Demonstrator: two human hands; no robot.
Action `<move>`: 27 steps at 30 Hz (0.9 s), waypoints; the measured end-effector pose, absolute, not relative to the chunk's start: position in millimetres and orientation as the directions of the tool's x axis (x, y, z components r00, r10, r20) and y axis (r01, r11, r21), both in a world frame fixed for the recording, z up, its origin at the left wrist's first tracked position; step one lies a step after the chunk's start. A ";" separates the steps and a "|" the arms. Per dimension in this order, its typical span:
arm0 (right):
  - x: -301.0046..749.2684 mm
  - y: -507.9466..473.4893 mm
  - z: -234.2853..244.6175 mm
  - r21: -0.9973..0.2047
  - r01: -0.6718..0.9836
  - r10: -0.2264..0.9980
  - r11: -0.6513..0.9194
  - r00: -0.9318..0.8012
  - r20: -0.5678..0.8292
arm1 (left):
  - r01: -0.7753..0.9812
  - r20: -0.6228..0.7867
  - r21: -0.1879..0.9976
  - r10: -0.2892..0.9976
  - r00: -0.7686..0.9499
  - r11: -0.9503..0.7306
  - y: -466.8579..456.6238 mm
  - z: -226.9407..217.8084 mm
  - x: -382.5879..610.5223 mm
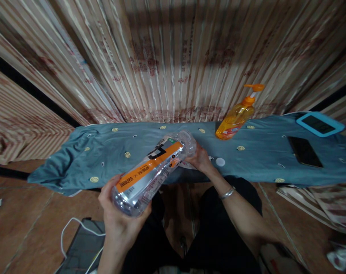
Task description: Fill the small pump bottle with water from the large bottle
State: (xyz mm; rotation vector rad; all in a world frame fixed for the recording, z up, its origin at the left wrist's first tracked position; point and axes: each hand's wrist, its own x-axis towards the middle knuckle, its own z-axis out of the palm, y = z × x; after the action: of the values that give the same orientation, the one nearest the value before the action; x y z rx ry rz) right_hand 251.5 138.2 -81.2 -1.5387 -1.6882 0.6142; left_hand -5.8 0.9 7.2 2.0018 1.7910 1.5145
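A large clear plastic bottle (150, 173) with an orange and silver label is tilted in front of me, its base toward the lower left and its narrower end toward the upper right. My left hand (123, 215) is wrapped around the base. At the other end my right hand (200, 156) grips the bottle near its neck, with most fingers hidden behind the plastic. No liquid shows inside. A round white disc, perhaps a cap (220, 162), lies on the cloth just right of my right hand.
Blue patterned cloth (104, 152) covers the narrow table. An orange pump bottle (232, 120) stands toward the back right. Further right lie a black phone (305, 152) and a light-blue framed device (319, 124). A striped curtain (167, 68) hangs behind. A white cable (62, 236) crosses a dark box below left.
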 end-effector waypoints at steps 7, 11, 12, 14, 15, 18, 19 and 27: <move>251.8 137.5 -78.8 -0.773 0.616 0.979 0.155 0.009 0.204 | 0.736 0.613 0.589 0.778 -0.138 -0.334 1.3 7.9 -6.1; 252.5 137.6 -78.8 -0.773 0.617 0.980 0.146 0.015 0.196 | 0.732 0.612 0.593 0.779 -0.139 -0.335 1.4 8.7 -6.5; 252.5 137.5 -78.7 -0.773 0.617 0.981 0.143 0.017 0.195 | 0.731 0.609 0.596 0.780 -0.143 -0.332 1.4 8.9 -6.5; 252.3 137.2 -78.3 -0.775 0.616 0.981 0.142 0.018 0.194 | 0.730 0.600 0.603 0.786 -0.149 -0.322 1.5 9.4 -6.6; 252.1 137.0 -77.9 -0.776 0.614 0.981 0.144 0.016 0.194 | 0.729 0.596 0.606 0.788 -0.151 -0.319 1.5 9.7 -6.7; 251.6 136.4 -76.2 -0.777 0.611 0.980 0.149 0.012 0.198 | 0.722 0.589 0.617 0.792 -0.161 -0.313 1.6 10.5 -7.0; 251.5 136.2 -75.5 -0.777 0.611 0.980 0.150 0.012 0.199 | 0.718 0.585 0.623 0.794 -0.163 -0.311 1.7 10.7 -7.1; 252.3 135.5 -73.3 -0.778 0.610 0.981 0.152 0.002 0.194 | 0.731 0.603 0.592 0.789 -0.121 -0.340 1.8 12.3 -7.4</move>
State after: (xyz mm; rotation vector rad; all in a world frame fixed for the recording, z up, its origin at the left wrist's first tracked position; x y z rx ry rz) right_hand 252.3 135.5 -73.3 -1.5414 -1.6940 0.6377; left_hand -7.4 1.8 12.3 2.0409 1.7683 1.4835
